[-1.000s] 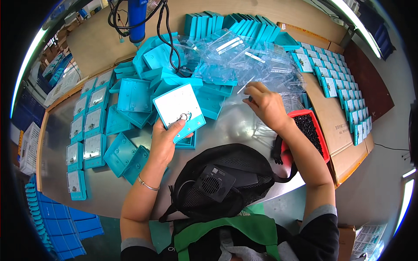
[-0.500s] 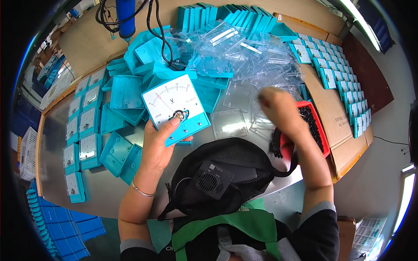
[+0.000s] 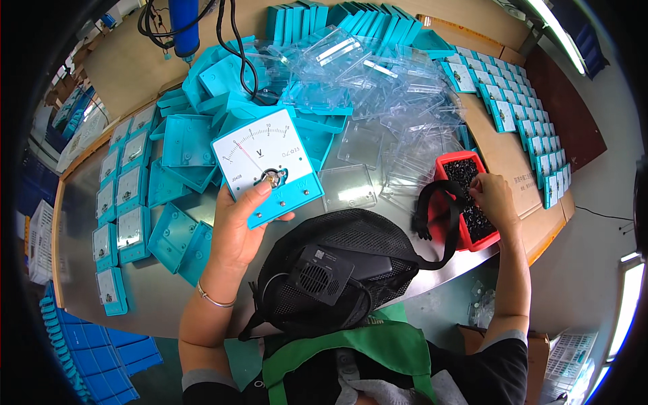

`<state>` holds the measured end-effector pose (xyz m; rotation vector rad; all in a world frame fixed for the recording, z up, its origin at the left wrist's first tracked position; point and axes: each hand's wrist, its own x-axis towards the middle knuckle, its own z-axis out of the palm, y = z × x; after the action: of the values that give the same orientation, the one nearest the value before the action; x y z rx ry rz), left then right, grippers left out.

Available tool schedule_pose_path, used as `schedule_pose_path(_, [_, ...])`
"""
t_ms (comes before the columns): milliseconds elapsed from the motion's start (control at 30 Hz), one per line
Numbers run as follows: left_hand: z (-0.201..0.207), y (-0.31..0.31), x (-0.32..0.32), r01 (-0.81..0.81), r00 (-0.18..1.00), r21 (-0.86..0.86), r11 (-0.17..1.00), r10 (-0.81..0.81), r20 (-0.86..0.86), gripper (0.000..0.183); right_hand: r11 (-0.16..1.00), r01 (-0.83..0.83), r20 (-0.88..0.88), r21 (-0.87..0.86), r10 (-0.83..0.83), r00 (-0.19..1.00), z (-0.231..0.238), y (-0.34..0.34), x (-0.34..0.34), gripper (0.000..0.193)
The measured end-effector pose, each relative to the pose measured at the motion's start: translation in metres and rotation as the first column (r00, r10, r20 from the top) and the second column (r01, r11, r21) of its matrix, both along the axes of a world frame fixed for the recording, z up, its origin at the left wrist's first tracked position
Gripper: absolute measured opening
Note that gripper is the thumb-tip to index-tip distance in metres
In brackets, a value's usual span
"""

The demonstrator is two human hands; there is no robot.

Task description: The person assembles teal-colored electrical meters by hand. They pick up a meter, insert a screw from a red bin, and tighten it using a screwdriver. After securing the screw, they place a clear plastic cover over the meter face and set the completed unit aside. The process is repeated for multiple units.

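Between your left hand [image 3: 237, 216] and right hand [image 3: 497, 200], the black mesh bag [image 3: 358, 233] blocks your low route; its strap [image 3: 422, 212] loops against the red bin [image 3: 482, 244]; past the bag, you have room over the flat clear covers [image 3: 347, 189]; farther back, heaped turquoise cases [image 3: 192, 142] and a hanging cable [image 3: 224, 30] obstruct you; bare tabletop [image 3: 155, 297] opens at your lower left.

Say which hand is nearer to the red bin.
Right. The right hand is at the red bin, over the black parts inside; the left hand is well to the bin's left, holding a meter.
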<state>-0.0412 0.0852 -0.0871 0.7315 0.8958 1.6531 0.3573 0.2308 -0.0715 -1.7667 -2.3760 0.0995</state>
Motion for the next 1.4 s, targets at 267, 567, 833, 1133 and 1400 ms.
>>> schedule_pose_path(267, [0.000,-0.003,0.001,-0.011,1.000,-0.018,1.000,0.010,-0.014,0.038,0.795,-0.606,-0.442,-0.005,0.542,0.715,0.009,-0.022,-0.124,0.016])
schedule_pose_path(567, [-0.002,-0.001,0.000,0.023,1.000,-0.012,1.000,-0.023,0.002,0.037,0.678,-0.733,-0.271,-0.058,0.696,0.665,-0.055,-0.010,-0.167,0.010])
schedule_pose_path(833, [-0.004,0.000,0.000,0.021,1.000,-0.019,1.000,-0.020,0.005,0.036,0.713,-0.699,-0.399,-0.056,0.626,0.670,-0.060,-0.009,-0.169,0.009])
schedule_pose_path(1133, [-0.003,0.001,0.001,0.022,1.000,-0.012,1.000,-0.022,0.008,0.035,0.692,-0.721,-0.357,-0.031,0.666,0.655,-0.068,-0.007,-0.165,0.006])
schedule_pose_path(1400, [-0.006,0.001,0.000,0.037,0.999,-0.012,0.999,-0.037,0.009,0.035,0.740,-0.672,-0.198,0.020,0.662,0.723,-0.067,-0.017,-0.165,0.011])
